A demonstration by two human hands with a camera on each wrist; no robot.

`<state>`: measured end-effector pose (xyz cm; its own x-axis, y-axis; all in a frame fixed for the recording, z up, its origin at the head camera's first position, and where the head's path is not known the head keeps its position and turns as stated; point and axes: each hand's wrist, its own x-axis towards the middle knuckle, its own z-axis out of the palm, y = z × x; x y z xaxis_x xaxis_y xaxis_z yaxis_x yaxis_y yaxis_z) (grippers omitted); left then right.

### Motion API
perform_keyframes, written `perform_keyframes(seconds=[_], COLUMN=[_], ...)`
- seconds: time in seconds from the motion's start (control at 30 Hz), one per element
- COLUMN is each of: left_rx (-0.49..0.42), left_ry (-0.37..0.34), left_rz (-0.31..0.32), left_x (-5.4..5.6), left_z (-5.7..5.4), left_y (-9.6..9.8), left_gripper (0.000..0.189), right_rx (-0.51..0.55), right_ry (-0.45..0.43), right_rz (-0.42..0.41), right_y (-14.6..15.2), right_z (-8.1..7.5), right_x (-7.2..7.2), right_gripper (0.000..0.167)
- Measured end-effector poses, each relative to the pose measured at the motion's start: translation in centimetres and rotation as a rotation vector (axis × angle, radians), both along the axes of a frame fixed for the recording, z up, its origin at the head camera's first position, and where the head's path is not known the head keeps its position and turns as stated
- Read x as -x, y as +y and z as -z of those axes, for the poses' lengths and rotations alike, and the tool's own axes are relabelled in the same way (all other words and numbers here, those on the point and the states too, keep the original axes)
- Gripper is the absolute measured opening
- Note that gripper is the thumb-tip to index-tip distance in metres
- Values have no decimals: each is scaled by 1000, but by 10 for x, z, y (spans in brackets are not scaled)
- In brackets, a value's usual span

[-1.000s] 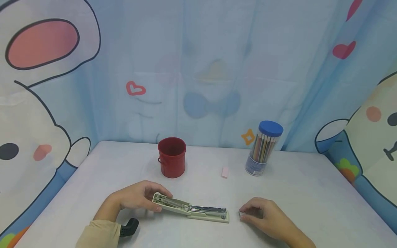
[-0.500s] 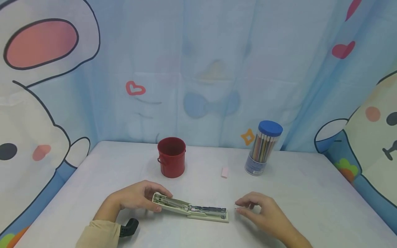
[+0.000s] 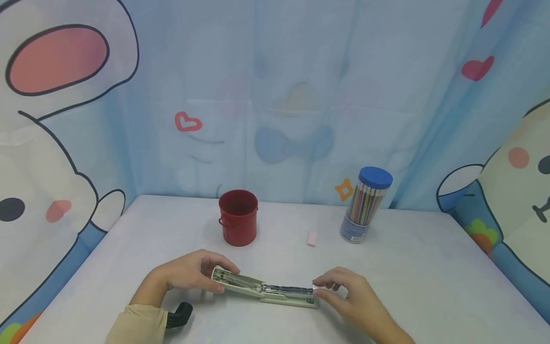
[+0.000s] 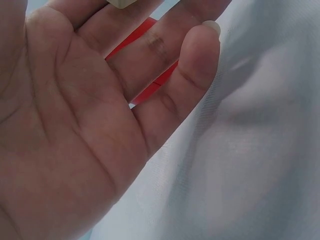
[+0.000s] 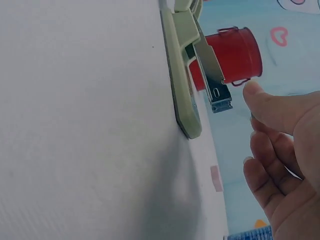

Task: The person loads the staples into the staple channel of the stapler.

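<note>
A pale green stapler [image 3: 285, 302] lies folded wide open on the table, its metal magazine [image 5: 209, 62] exposed. My left hand [image 3: 189, 272] grips the raised top cover at the stapler's left end between thumb and fingers. In the left wrist view, the palm [image 4: 75, 125] fills the left side and only a stapler corner [image 4: 121, 3] shows. At the magazine's right end, my right hand [image 3: 350, 298] pinches a small greyish strip that looks like staples, mostly hidden by thumb and fingertips. The right wrist view shows the thumb [image 5: 270, 105] just apart from the magazine's end.
Behind the stapler stands a red bucket [image 3: 239, 224]. A pink eraser-like block [image 3: 311, 238] lies right of it, then a blue-lidded jar of pencils [image 3: 365, 205]. A printed curtain [image 3: 292, 62] hangs along the table's back edge.
My right hand has moved left with the small strip, from beside the stapler up to the magazine's end. My left hand and the stapler have stayed in place.
</note>
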<state>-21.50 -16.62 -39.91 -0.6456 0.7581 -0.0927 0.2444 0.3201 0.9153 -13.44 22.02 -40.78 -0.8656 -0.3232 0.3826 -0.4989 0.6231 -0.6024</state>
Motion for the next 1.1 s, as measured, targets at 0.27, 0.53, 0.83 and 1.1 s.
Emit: perform_keyframes(seconds=[0.27, 0.53, 0.83, 1.1], left_rx=[-8, -19, -1, 15], left_ry=[-10, -35, -15, -1], left_rz=[7, 11, 2, -5], left_x=[1, 2, 1, 1], left_z=[1, 2, 1, 0], left_y=[1, 2, 2, 2], left_gripper=[41, 40, 40, 40], right_rx=[-14, -24, -39, -33], right_ry=[28, 40, 30, -34], right_rz=[-13, -32, -18, -4], right_y=[-6, -9, -11, -12], right_z=[4, 7, 8, 9], right_x=[-1, -1, -1, -1], right_gripper=[16, 12, 12, 10])
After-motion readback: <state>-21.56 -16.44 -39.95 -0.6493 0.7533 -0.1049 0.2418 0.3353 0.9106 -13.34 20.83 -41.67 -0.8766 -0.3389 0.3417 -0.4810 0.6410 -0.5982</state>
